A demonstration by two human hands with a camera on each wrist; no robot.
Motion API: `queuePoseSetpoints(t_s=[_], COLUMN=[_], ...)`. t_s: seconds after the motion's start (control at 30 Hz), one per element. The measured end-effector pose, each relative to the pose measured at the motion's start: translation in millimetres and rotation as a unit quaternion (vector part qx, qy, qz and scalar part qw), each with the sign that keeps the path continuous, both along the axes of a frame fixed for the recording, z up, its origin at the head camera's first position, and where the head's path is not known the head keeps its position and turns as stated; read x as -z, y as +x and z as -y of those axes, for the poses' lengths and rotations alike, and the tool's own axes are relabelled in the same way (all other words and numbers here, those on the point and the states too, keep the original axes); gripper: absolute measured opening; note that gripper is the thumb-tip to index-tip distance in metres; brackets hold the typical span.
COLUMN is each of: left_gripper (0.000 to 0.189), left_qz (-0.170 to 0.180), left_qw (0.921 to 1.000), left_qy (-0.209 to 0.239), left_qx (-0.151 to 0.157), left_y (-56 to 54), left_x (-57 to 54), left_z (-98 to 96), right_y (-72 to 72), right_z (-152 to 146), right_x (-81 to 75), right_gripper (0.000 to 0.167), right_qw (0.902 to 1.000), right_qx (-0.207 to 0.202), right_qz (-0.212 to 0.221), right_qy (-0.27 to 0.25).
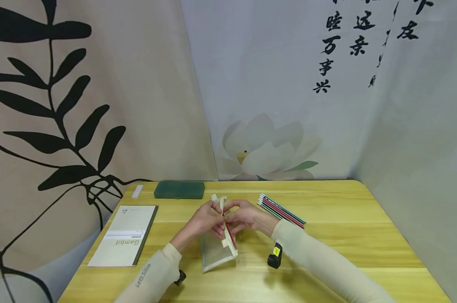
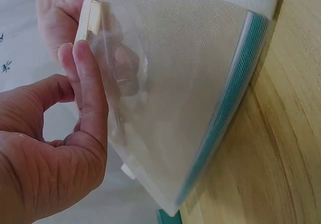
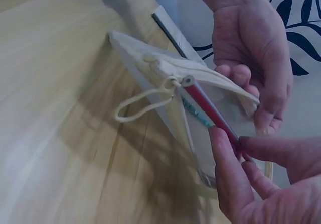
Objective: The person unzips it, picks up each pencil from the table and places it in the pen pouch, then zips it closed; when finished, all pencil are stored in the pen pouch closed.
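A pale mesh zip pouch (image 1: 214,251) stands tilted on edge on the table between the two hands. My left hand (image 1: 207,219) pinches its upper edge between thumb and fingers. At the pouch's opening my right hand (image 1: 249,216) pinches a red pencil (image 3: 208,106), which lies along the opening with its flat end towards the cord loop (image 3: 145,103). The left wrist view shows a teal strip (image 2: 228,108) along the pouch's lower side; whether it is a pencil inside cannot be told. Fingers (image 2: 120,68) show faintly through the mesh.
Several red and dark green pencils (image 1: 281,211) lie to the right, beyond the right hand. A notebook (image 1: 124,235) lies at the left, with a white eraser-like block (image 1: 137,191) and a dark green case (image 1: 179,190) near the table's (image 1: 338,252) back edge.
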State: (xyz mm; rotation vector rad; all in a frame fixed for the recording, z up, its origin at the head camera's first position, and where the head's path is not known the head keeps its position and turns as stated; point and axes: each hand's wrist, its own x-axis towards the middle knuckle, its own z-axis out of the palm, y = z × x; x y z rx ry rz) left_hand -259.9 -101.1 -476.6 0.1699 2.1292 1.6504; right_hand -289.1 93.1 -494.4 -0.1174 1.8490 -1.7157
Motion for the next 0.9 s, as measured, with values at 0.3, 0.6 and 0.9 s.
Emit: queuePoseSetpoints(t_s=[0.3,0.6,0.9], left_gripper=[0.036,0.030,0.028], left_qz=[0.015,0.036,0.043], left_qw=[0.9998,0.9982,0.9969], left_qy=[0.010,0.048,0.065], left_qx=[0.004,0.005,0.015], left_y=[-4.1,-4.5,-2.9], left_x=[5.6,10.6,8.5], left_z=[1.3,2.0,0.6], right_y=[2.3,2.3,6.8], right_z=[4,3,6], right_x=[0.1,6.0,9.5], right_gripper=[0.042,0.046,0.046], right_qw=[0.9999,0.9995,0.9997], right_qx=[0.011,-0.007,0.010], right_qz=[-0.004,-0.028,-0.021], right_qy=[-0.003,0.011,0.008])
